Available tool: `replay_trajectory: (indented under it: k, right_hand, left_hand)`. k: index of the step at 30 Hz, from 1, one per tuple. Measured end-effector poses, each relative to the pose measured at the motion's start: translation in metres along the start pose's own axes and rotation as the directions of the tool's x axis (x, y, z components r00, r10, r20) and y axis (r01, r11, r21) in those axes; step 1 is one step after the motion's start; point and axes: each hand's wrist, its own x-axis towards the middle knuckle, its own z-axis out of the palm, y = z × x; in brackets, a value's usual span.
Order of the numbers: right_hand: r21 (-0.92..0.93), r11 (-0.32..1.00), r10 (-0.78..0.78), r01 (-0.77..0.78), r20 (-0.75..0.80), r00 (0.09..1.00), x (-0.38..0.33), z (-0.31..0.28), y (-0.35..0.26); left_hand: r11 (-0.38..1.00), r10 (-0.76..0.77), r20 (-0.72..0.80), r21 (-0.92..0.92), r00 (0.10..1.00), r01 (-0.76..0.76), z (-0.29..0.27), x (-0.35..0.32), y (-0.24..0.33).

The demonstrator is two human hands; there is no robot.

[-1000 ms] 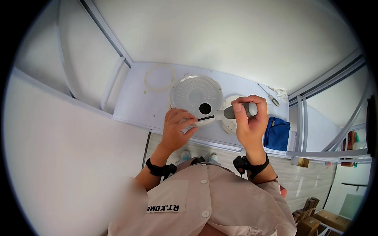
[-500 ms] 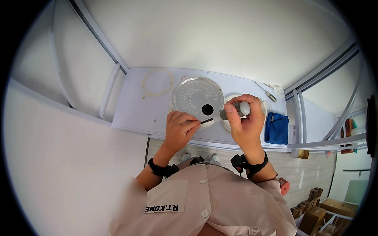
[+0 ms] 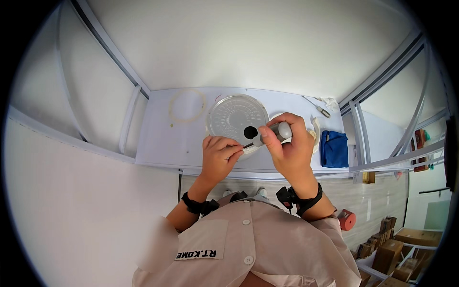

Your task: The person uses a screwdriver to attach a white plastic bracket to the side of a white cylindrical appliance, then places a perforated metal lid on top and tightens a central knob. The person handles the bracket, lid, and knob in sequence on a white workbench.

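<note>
Item: grey-handled screwdriver [image 3: 276, 132], held over the white worktop [image 3: 162, 138]. We see the right hand [image 3: 287, 148] wrapped closed around its handle, the dark shaft pointing left toward the left hand [image 3: 220, 155]. The left hand's fingers are pinched together at the shaft's tip; whether they hold some small part there we cannot tell.

Item: round silver disc [image 3: 236, 117] with a ribbed face and a dark hole near its lower edge, lying on the worktop just behind both hands; the screwdriver's tip sits close by that hole.

Item: thin pale ring [image 3: 187, 106], flat on the worktop, left of the disc and apart from it.

Item: blue cloth pouch [image 3: 333, 149], right of the right hand, on the worktop's right end.

Item: small tool [image 3: 319, 109] lying near the back right corner, well apart from the hands.
</note>
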Motion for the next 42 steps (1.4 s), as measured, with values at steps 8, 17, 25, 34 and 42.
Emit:
replay_trajectory:
  k: [8,17,25,34,42]
  right_hand:
    - [-0.209,0.947,-0.205,0.243,0.186,0.961,0.011,-0.003,-0.014]
    - [0.268,0.951,-0.228,0.156,0.266,0.937,0.014,-0.003,-0.018]
    - [0.105,0.966,-0.244,0.234,0.09,0.966,0.007,0.01,-0.011]
    - [0.188,0.975,-0.147,0.115,0.168,0.975,-0.002,0.001,-0.007]
    - [0.141,0.978,-0.164,0.153,0.07,0.984,-0.002,0.006,-0.011]
  left_hand:
    - [0.999,-0.006,-0.04,0.044,0.999,0.008,0.004,0.0,-0.001]
    - [0.999,0.026,-0.078,0.046,0.997,-0.022,0.005,0.0,-0.002]
    - [1.0,0.013,-0.089,0.008,0.996,-0.013,0.005,-0.004,-0.007]
    - [0.999,0.026,-0.126,-0.023,0.992,-0.029,0.007,-0.005,-0.009]
    - [0.999,-0.002,-0.114,-0.033,0.993,-0.001,0.008,-0.007,-0.009]
